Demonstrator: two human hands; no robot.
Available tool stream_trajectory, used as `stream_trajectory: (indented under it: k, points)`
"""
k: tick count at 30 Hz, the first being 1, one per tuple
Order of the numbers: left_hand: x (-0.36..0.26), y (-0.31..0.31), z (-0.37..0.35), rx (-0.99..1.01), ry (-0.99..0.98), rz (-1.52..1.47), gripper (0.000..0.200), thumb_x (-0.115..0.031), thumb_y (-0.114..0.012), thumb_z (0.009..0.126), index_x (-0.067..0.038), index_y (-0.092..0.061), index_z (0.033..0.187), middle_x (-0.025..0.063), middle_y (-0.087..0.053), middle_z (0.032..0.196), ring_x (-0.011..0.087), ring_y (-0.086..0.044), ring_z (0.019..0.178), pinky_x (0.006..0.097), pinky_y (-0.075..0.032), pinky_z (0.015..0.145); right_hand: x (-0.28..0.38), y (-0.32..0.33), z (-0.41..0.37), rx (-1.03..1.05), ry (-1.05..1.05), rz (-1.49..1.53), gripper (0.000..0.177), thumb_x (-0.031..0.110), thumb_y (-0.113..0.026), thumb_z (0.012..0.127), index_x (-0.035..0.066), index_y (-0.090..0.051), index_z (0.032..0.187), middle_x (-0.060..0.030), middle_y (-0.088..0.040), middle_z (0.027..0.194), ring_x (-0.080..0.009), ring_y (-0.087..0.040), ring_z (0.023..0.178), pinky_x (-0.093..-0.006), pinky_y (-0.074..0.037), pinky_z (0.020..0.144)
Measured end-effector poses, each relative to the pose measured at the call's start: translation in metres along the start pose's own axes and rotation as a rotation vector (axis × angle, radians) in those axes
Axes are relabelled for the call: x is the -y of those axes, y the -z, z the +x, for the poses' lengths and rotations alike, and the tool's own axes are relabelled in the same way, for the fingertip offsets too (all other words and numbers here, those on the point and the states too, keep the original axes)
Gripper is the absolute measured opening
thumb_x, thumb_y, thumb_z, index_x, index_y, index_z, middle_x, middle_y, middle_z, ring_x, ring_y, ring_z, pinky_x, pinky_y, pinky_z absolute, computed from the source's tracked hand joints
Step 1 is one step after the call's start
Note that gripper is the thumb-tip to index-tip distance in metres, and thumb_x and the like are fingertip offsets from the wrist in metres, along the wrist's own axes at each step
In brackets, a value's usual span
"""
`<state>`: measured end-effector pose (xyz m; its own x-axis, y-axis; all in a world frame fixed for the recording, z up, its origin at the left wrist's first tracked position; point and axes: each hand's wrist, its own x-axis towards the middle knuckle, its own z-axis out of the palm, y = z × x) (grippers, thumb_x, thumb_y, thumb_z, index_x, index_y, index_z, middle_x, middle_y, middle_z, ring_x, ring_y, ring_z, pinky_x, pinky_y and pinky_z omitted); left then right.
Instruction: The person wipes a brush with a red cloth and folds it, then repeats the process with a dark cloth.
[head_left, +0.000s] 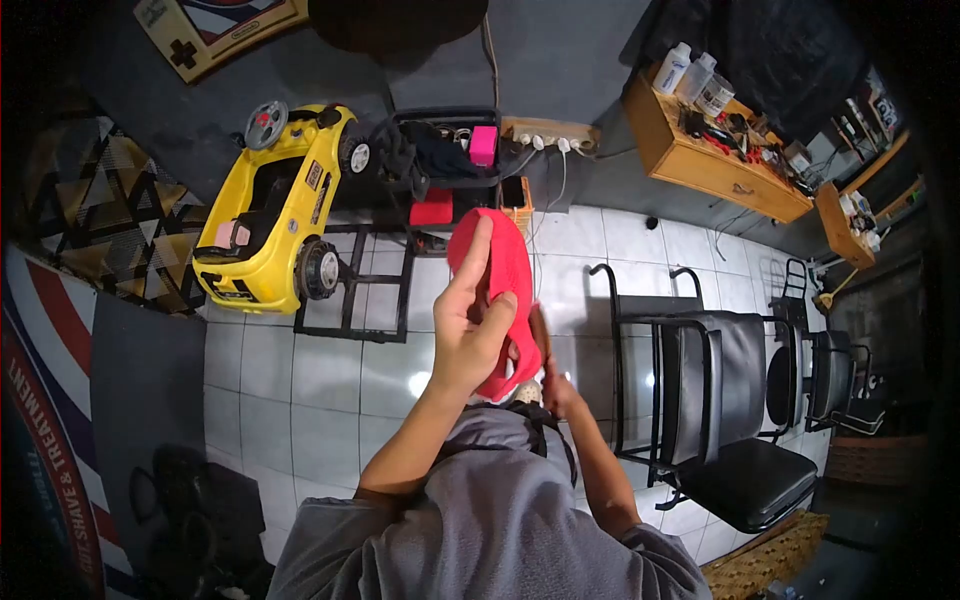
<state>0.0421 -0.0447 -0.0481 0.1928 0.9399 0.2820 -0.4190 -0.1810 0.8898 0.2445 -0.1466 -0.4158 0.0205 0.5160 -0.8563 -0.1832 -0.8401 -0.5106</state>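
Leftward, "TREATMENT" banner; red slipper in left hand

I see a yellow toy car far left, a black chair right, and bottles on a wooden cabinet far right.

Black chairs on a pale tiled floor

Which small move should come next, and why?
Perhaps press the slim brown object in the right hand against the long, rounded red object: the left hand holds the red one up, thumb across it, and the brown one is close beside it; whether they touch is unclear.
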Motion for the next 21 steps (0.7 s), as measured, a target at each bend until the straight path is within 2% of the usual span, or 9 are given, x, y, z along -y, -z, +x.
stream_trajectory:
  k: [2,4,7,8,10,14,17,19,21]
  points:
    - [0.0,-0.001,-0.005,0.023,0.029,-0.005,0.063,0.005,-0.048,0.083,0.007,-0.026,0.142,0.0103,-0.042,0.139,0.009,-0.047,0.115,0.0229,-0.034,0.098,0.069,-0.032,-0.081,0.033,0.253,0.305,0.062,0.072,-0.034,0.086,0.014,-0.045,0.066,0.0009,-0.037,0.053,-0.0111,-0.031,0.04,-0.0261,-0.027,0.038]
    - [0.003,-0.001,-0.008,0.06,0.09,0.011,0.064,0.006,-0.047,0.083,0.006,-0.025,0.142,0.0095,-0.041,0.14,0.0085,-0.045,0.115,0.0219,-0.034,0.096,0.117,-0.046,-0.132,0.132,0.434,0.432,0.061,0.067,-0.031,0.09,0.011,-0.051,0.075,0.0023,-0.04,0.054,-0.0116,-0.031,0.04,-0.0265,-0.027,0.039]
    - [0.004,-0.005,-0.013,0.138,0.213,0.046,0.065,0.008,-0.046,0.083,0.005,-0.022,0.143,0.0077,-0.038,0.141,0.0073,-0.044,0.115,0.02,-0.036,0.093,0.169,-0.08,-0.217,0.048,0.655,0.439,0.059,0.059,-0.027,0.096,0.008,-0.054,0.083,0.0024,-0.046,0.058,-0.0091,-0.039,0.043,-0.0252,-0.032,0.039]
    - [0.004,-0.01,-0.013,0.163,0.222,0.035,0.065,0.008,-0.045,0.083,0.004,-0.024,0.143,0.0066,-0.04,0.139,0.0053,-0.044,0.107,0.0183,-0.036,0.089,0.168,-0.098,-0.209,-0.094,0.876,0.412,0.057,0.053,-0.024,0.098,0.005,-0.054,0.089,0.0005,-0.053,0.063,-0.0082,-0.048,0.046,-0.0232,-0.039,0.042]
    - [0.001,-0.02,-0.013,0.182,0.179,0.002,0.064,0.008,-0.044,0.082,0.002,-0.026,0.143,0.0044,-0.045,0.133,0.0014,-0.045,0.09,0.0151,-0.037,0.08,0.172,-0.091,-0.212,0.064,1.025,-0.001,0.056,0.048,-0.023,0.1,0.003,-0.055,0.09,-0.002,-0.058,0.067,-0.0098,-0.055,0.049,-0.0228,-0.044,0.044]
    - [-0.01,-0.014,-0.009,0.165,0.153,-0.01,0.061,0.007,-0.042,0.082,0.0,-0.032,0.142,0.0024,-0.051,0.122,-0.0003,-0.043,0.072,0.0137,-0.037,0.067,0.136,-0.091,-0.135,0.068,1.276,-0.272,0.055,0.046,-0.027,0.1,0.0,-0.057,0.1,-0.0084,-0.061,0.073,-0.0176,-0.06,0.062,-0.0288,-0.048,0.055]
    - [-0.016,-0.01,-0.008,0.126,0.074,-0.05,0.06,0.006,-0.04,0.084,-0.005,-0.033,0.143,0.0031,-0.059,0.102,-0.0005,-0.043,0.052,0.015,-0.037,0.049,0.055,-0.063,-0.026,-0.041,0.87,-0.951,0.06,0.05,-0.028,0.098,-0.002,-0.057,0.104,-0.0158,-0.061,0.08,-0.0251,-0.059,0.075,-0.0336,-0.048,0.065]
    - [-0.021,-0.006,-0.005,0.12,0.063,-0.113,0.058,0.006,-0.039,0.084,-0.002,-0.034,0.141,0.0121,-0.053,0.127,-0.0008,-0.044,0.054,0.0147,-0.037,0.05,-0.001,-0.037,0.021,0.038,0.534,-1.334,0.064,0.052,-0.028,0.097,-0.003,-0.058,0.106,-0.0207,-0.061,0.084,-0.0301,-0.059,0.083,-0.0368,-0.047,0.071]
    - [-0.02,0.002,-0.005,0.083,0.133,-0.249,0.053,0.004,-0.04,0.083,0.0,-0.038,0.136,0.0115,-0.055,0.121,0.0043,-0.048,0.066,0.0184,-0.04,0.062,-0.027,-0.019,0.015,0.109,0.316,-1.449,0.068,0.055,-0.028,0.095,-0.005,-0.058,0.108,-0.0257,-0.061,0.089,-0.0351,-0.058,0.092,-0.04,-0.047,0.078]
